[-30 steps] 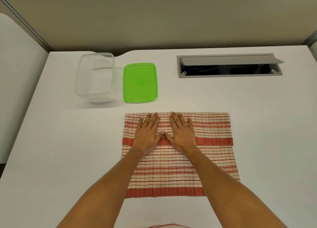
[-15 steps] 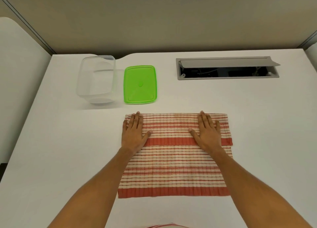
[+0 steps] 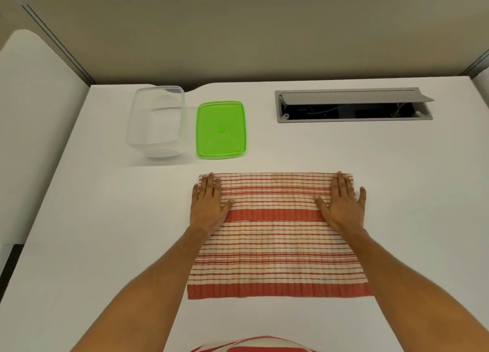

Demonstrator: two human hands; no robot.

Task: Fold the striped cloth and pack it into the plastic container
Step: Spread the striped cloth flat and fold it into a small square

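The red-and-cream striped cloth (image 3: 275,246) lies flat on the white table, its far part folded toward me so a folded band runs along its far edge. My left hand (image 3: 207,206) presses flat on the far left corner of that band, fingers straight. My right hand (image 3: 342,205) presses flat on the far right corner, its little finger just off the cloth's edge. The clear plastic container (image 3: 157,121) stands open at the far left of the table. Its green lid (image 3: 221,129) lies flat beside it on the right.
A grey cable hatch (image 3: 354,105) with its flap raised is set into the table (image 3: 410,193) at the far right. A beige partition wall runs behind the table. Another striped fabric (image 3: 251,346) shows at the bottom edge of the frame.
Both hands slid apart along the folded band, from its middle out to its left and right corners, smoothing it flat. The cloth's far fold stayed in place.
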